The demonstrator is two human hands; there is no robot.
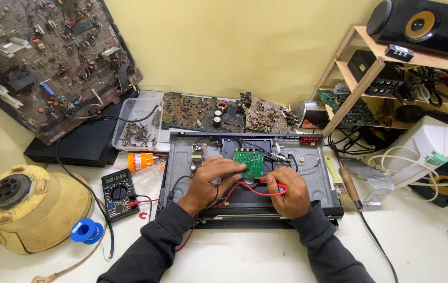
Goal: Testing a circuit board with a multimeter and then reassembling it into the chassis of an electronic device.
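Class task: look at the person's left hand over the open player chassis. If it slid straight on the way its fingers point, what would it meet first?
The left hand points right and slightly away, so it would probably first meet the small green circuit board, which its fingertips already seem to reach.

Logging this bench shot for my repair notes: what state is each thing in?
Player chassis: cover off, insides exposed.
Green circuit board: inside the chassis, under the left hand.
Red probe: pinched in the right hand.
Multimeter: leads plugged in.
Clear tub: open, holding screws.
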